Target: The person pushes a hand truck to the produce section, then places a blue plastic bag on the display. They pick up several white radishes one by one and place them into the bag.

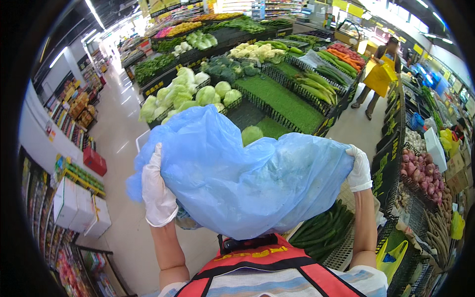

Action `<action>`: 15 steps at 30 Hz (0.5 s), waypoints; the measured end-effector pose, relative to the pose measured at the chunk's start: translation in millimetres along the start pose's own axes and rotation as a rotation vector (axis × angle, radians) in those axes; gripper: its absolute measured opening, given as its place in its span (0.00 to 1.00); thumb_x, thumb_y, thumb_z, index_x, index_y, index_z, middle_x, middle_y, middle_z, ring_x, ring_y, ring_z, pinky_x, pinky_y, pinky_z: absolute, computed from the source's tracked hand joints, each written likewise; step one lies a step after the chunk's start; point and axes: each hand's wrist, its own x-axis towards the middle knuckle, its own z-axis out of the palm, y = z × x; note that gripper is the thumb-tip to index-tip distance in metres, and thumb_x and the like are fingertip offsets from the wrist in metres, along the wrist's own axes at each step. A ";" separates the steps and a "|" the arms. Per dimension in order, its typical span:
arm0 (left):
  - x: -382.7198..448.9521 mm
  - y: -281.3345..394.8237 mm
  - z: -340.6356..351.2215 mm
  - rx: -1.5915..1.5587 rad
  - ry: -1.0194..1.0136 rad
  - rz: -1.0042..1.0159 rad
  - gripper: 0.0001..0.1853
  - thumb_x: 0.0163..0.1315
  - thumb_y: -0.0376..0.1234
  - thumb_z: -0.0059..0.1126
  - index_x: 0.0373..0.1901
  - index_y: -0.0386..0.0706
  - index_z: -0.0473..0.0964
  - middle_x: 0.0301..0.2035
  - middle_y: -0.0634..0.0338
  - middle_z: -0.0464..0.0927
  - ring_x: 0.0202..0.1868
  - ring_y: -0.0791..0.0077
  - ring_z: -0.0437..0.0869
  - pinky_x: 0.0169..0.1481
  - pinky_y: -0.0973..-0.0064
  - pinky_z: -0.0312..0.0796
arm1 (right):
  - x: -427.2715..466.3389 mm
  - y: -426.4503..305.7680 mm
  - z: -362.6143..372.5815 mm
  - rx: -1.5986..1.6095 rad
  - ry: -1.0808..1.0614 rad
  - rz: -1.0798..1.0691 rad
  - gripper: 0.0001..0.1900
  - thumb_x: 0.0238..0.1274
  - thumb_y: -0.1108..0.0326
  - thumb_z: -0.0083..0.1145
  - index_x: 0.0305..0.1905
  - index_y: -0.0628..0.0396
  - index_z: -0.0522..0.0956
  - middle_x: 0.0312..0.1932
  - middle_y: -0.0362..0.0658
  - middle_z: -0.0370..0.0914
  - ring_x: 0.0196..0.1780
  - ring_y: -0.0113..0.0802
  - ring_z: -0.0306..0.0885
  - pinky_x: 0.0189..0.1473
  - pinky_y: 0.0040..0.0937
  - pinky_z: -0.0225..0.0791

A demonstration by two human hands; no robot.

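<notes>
A large blue plastic bag [245, 178] is spread between my two gloved hands, sagging in front of my red apron [256, 252]. My left hand [159, 193], in a white glove, grips its bunched left side. The right corner is pinched by my right hand [359, 169], also gloved in white. Pale shapes show faintly through the film; what they are cannot be made out. Just beyond the bag, one round cabbage [252, 135] sits on the green mat of the display. More cabbages [206, 95] are heaped to the left of it, partly covered by the bag.
Cucumbers [326, 226] fill a crate below my right arm. Broccoli [228, 68], cauliflower [256, 52] and loofah-like gourds [315, 87] lie in black-edged bins ahead. A person in a yellow apron [380, 76] stands in the right aisle. White boxes [79, 208] stand at left; red onions [421, 172] at right.
</notes>
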 end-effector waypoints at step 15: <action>178.4 -56.4 143.2 0.074 0.105 0.143 0.16 0.67 0.37 0.50 0.48 0.35 0.74 0.43 0.56 0.79 0.42 0.73 0.81 0.50 0.75 0.73 | 249.3 -28.1 29.6 0.038 -0.171 0.158 0.07 0.47 0.75 0.48 0.32 0.59 0.76 0.30 0.40 0.78 0.32 0.31 0.75 0.41 0.28 0.71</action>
